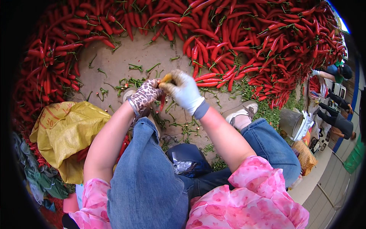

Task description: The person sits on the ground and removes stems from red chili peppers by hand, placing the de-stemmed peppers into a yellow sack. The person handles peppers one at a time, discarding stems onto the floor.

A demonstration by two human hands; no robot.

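My left hand [147, 93], in a leopard-print glove, is closed around a red chili pepper [162, 103], whose end hangs below the fingers. My right hand [184, 87] wears a white glove with stained, yellowish fingertips. Its thumb and fingers meet the left fingertips; whatever lies between them is hidden. Below and around both hands, loose green chili stems [183, 130] lie scattered on the bare floor [123, 54]. To the right of my right hand, a few red chilies [210, 80] lie at the foot of a large heap of red chilies [228, 34].
A yellow woven sack [71, 137] slumps at my left, with plastic bags [43, 177] behind it. Green stems [270, 114] pile up near my right shoe [243, 113]. Farther right stand a grey bucket [291, 122] and an orange mesh bag [305, 156]. Other people [340, 120] are beyond.
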